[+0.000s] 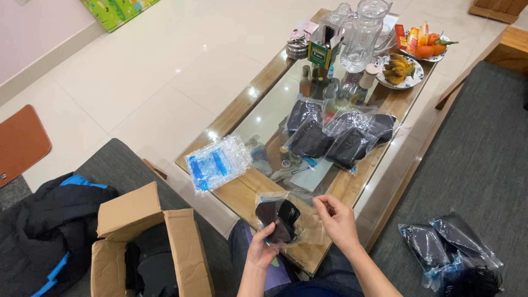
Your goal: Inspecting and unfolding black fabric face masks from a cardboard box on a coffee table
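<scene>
Left to right, past the table's near-left corner: black-and-blue jacket (49,220) on the grey sofa (118,162), then an open cardboard box (148,242) with dark items inside.

On the coffee table (242,192), near-left edge: a clear packet of blue items (215,163). Mid-table: three clear bags of black masks (335,137), overlapping. Far end: glass pitcher (364,34), small bottles, a plate of bananas (400,69) and a plate of oranges with snack packs (426,47).

Left hand (262,250) was closed around the lower edge of a clear plastic bag (280,220) holding a black mask, thumb and fingers clamped on the film from below. Right hand (336,220) sat just beside it, fingertips pinched together at the bag's upper right edge; I couldn't tell whether film was actually between them.

Bag was held up over the near edge of the table, in front of the lap. The mask sat mostly above the left grip and left of the right pinch.

Judgement: to handle this well, keep the left grip on film plus mask so the contents don't slide, and let the right hand work only the loose mouth edge.

Far right, on the grey rug (484,154): more bagged black masks (451,245).
</scene>
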